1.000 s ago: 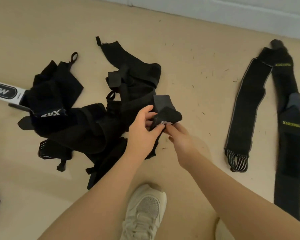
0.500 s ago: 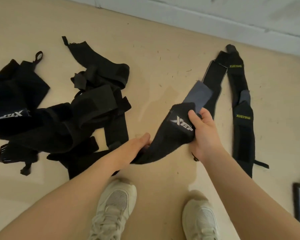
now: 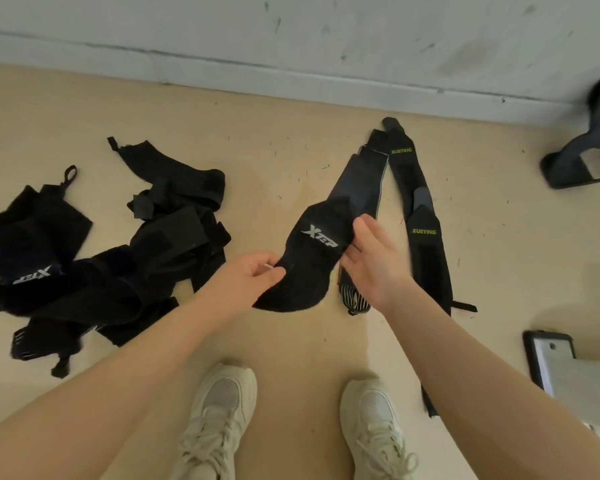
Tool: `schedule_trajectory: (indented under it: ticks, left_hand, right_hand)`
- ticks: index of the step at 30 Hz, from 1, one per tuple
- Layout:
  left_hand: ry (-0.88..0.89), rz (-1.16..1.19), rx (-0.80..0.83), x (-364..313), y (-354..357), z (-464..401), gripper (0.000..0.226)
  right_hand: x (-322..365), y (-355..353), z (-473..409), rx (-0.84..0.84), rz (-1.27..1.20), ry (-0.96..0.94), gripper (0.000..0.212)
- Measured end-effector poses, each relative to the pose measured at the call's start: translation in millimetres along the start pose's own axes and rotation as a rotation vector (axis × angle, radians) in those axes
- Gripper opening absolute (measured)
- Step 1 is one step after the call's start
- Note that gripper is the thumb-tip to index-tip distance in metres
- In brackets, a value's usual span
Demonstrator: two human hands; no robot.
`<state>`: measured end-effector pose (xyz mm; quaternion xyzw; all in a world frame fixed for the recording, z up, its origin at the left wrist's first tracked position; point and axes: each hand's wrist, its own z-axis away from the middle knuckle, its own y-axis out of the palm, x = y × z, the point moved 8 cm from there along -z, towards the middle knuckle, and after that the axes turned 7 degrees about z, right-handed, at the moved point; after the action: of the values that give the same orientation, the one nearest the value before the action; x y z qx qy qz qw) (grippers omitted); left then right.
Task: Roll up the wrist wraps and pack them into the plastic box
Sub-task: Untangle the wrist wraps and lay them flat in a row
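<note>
Both hands are on one black wrap (image 3: 307, 261), white "Xtep" logo facing up, held just above the tan floor (image 3: 278, 161). The left hand (image 3: 248, 277) pinches its near edge between thumb and curled fingers. The right hand (image 3: 373, 261) is at the wrap's far side, fingers fairly straight and spread, thumb against the cloth by the logo; whether it truly grips I cannot tell. The wrap sags in a curve between the two hands, above the shoes (image 3: 222, 410). To the left lies a tangled pile (image 3: 118, 258) of more black wraps. To the right, two long straps (image 3: 426, 244) with yellow lettering lie flat, meeting near the wall (image 3: 291, 39). The plastic box cannot be made out with certainty.
</note>
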<state>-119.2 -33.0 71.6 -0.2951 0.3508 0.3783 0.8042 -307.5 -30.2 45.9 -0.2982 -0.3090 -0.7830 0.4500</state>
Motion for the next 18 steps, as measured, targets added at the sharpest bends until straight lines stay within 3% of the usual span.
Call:
schedule_trajectory:
  ticks: [3,7,12,15,18]
  left_hand:
    - [0.054,0.06,-0.221,-13.9,-20.4,10.2,0.024]
    - [0.057,0.227,-0.334,-15.9,-35.8,21.5,0.029]
    - [0.08,0.297,-0.325,4.9,-49.0,22.4,0.034]
    - [-0.003,-0.004,-0.213,41.8,-53.8,10.2,0.041]
    - [-0.089,-0.237,-0.091,85.6,-54.8,-3.6,0.034]
  right_hand:
    - [-42.0,28.6,26.5,0.211,0.141,0.156,0.078]
    - [-69.4,78.3,49.7,0.437,0.277,0.151,0.056]
    - [-55.9,89.9,25.3,0.199,0.315,0.038,0.041]
    - [-55.1,84.3,5.2,0.085,0.201,0.083,0.021]
    - [-64.9,75.8,-14.9,-0.004,0.079,0.167,0.023]
